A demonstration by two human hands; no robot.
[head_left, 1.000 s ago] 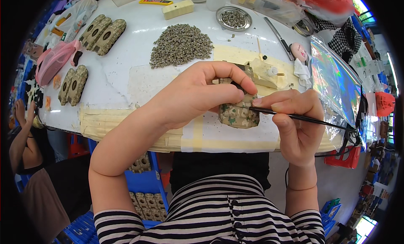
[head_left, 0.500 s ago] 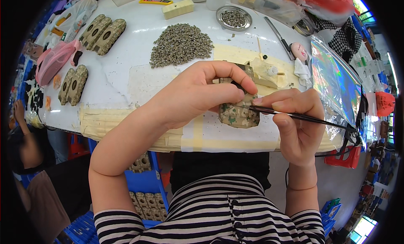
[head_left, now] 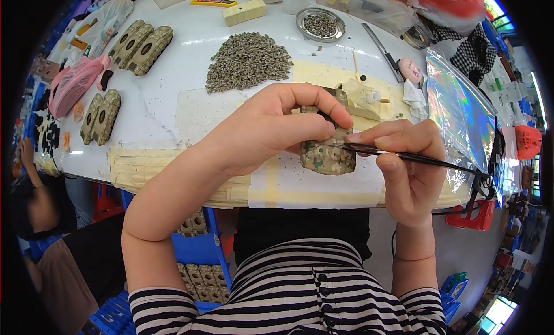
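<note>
Over the near part of the table, my left hand (head_left: 283, 118) grips a camouflage-patterned casing (head_left: 328, 157) from its left side. The thumb and index finger bend across its upper face and hide part of it. My right hand (head_left: 412, 156) is closed around dark tweezers (head_left: 415, 158), held nearly level. Their tips meet the casing's face just below my left thumb; whether they pinch anything is too small to tell. Beyond the hands lies a heap of small metallic parts (head_left: 248, 62).
More camouflage casings (head_left: 141, 46) lie at the far left near a pink mesh item (head_left: 78, 87). A round metal dish (head_left: 321, 24) holds more small parts. A cream block (head_left: 363, 101) stands behind the casing. Shiny film (head_left: 461, 121) covers the right side. Tape (head_left: 179, 173) lines the front edge.
The tweezers and right hand have shifted very slightly on the casing. My left hand keeps its hold in the same place.
</note>
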